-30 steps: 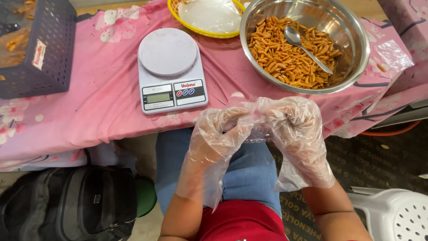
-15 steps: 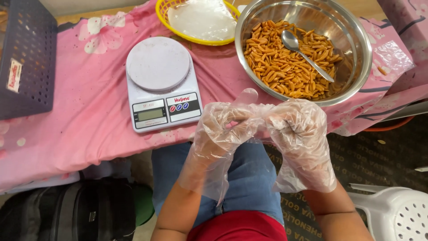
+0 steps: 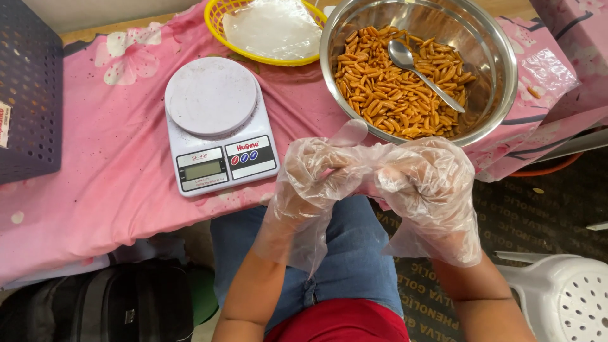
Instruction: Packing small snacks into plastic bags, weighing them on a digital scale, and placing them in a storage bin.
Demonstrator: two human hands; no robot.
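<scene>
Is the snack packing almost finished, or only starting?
Only starting, it seems. Ready: the metal bowl full of orange snack sticks with a spoon in it, and the white scale set out, its plate bare. In hand: the left hand and right hand, in loose clear gloves, are pressed together by the table edge. Left: nothing is scooped or weighed yet.

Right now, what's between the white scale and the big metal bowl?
Nothing stands there: only bare pink tablecloth separates the scale from the bowl, seen in the head view.
</scene>
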